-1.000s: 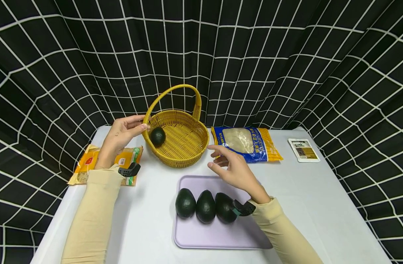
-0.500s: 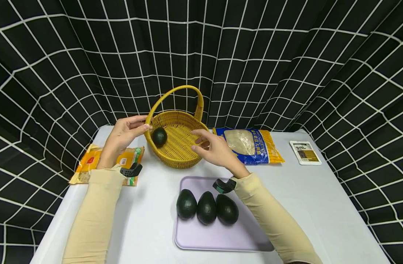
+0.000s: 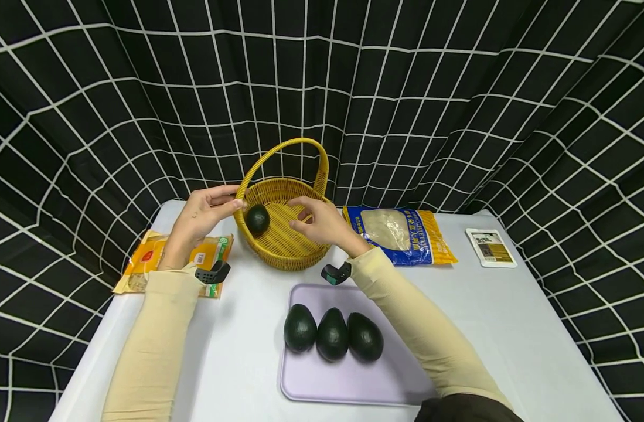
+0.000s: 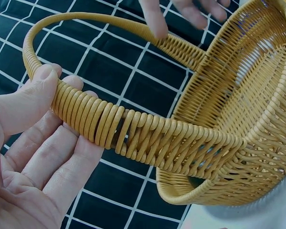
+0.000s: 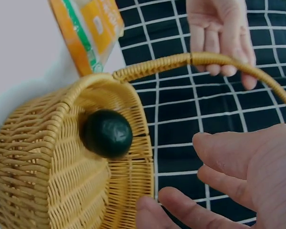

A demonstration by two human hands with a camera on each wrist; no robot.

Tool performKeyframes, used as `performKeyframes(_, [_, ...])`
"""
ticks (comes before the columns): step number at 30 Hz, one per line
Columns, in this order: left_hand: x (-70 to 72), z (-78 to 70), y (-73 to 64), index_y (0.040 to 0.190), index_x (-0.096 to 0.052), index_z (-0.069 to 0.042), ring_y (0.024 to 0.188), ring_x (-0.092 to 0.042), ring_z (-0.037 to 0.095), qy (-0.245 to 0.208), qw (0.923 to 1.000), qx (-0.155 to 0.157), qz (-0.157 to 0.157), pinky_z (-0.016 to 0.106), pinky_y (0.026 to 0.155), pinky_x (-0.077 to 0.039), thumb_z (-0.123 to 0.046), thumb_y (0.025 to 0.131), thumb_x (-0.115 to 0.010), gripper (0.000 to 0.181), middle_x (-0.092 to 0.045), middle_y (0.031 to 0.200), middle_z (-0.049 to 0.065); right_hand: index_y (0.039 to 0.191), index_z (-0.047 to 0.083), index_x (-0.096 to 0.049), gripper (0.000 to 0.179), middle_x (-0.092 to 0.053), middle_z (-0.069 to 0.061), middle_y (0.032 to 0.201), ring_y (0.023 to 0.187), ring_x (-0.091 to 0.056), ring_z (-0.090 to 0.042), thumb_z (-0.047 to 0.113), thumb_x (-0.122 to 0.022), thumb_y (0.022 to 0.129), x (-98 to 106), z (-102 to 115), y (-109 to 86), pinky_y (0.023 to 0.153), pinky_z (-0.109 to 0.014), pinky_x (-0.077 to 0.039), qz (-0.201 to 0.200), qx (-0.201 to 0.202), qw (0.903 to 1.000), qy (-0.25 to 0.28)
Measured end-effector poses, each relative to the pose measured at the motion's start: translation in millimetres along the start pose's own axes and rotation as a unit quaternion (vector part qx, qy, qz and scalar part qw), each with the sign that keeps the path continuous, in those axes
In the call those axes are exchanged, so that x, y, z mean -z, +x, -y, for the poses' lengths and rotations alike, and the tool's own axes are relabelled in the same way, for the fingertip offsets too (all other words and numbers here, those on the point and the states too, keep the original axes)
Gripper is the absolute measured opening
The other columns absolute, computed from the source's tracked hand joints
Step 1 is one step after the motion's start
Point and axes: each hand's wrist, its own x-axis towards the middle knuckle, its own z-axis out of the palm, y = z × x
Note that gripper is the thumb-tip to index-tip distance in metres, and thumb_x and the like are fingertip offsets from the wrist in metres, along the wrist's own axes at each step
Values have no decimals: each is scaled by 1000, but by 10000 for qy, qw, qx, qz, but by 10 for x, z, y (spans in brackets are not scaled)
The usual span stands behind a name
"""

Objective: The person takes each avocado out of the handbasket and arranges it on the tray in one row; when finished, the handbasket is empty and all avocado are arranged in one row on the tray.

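Observation:
A yellow wicker basket [image 3: 287, 258] with a tall arched handle stands at the back of the table. My left hand [image 3: 203, 218] grips the left side of the handle [image 4: 81, 107], thumb on one face and fingers behind it. One dark green avocado [image 3: 258, 220] lies inside the basket against the left wall, also plain in the right wrist view. Over the right part of the basket my right hand [image 3: 319, 221] hovers, fingers loosely bent and apart, holding nothing. Three more avocados [image 3: 332, 334] lie side by side on a lilac tray [image 3: 348, 387] in front.
An orange food packet [image 3: 158, 258] lies under the left forearm. Right of the basket is a blue and yellow pasta bag [image 3: 406, 237]. A small white-edged packet [image 3: 490, 248] lies farther right. A black gridded curtain [image 3: 406, 88] hangs behind the table.
My right hand has moved left and away from me, from beside the basket's right rim to over its inside. The left hand keeps its grip on the handle. The avocados have not moved.

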Motion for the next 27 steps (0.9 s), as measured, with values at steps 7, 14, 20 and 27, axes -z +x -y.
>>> performKeyframes(7, [2, 8, 7, 144, -55, -5, 101, -67, -1, -78, 9999, -2, -83, 30, 106, -52, -22, 101, -65, 48, -72, 121, 8, 137, 18, -62, 43, -71, -7, 104, 92, -66, -19, 28, -70, 96, -117, 5, 270, 77, -33, -54, 205, -439, 9985, 270])
performKeyframes(14, [4, 22, 15, 145, -55, -5, 103, -68, 1, -116, 9999, 52, -29, 34, 108, -50, -23, 101, -65, 48, -72, 122, 9, 136, 16, -62, 43, -69, -7, 117, 100, -65, -19, 30, -69, 96, -241, 67, 487, 83, -34, -55, 318, -748, 9956, 472])
performKeyframes(20, [11, 39, 15, 145, -55, -6, 106, -67, 3, -105, 9999, 97, 0, 43, 113, -46, -25, 101, -65, 49, -71, 124, 12, 139, 16, -60, 47, -59, -7, 143, 128, -56, -26, 35, -67, 96, -323, 73, 661, 105, -41, -49, 529, -1032, 9923, 425])
performKeyframes(27, [3, 41, 25, 144, -56, -5, 106, -67, 4, -137, 9999, 52, 9, 42, 112, -47, -24, 101, -65, 48, -69, 126, 15, 141, 14, -58, 48, -57, -12, 142, 100, -69, -25, 35, -66, 98, -339, 76, 783, 88, -37, -59, 841, -1439, 9836, 684])
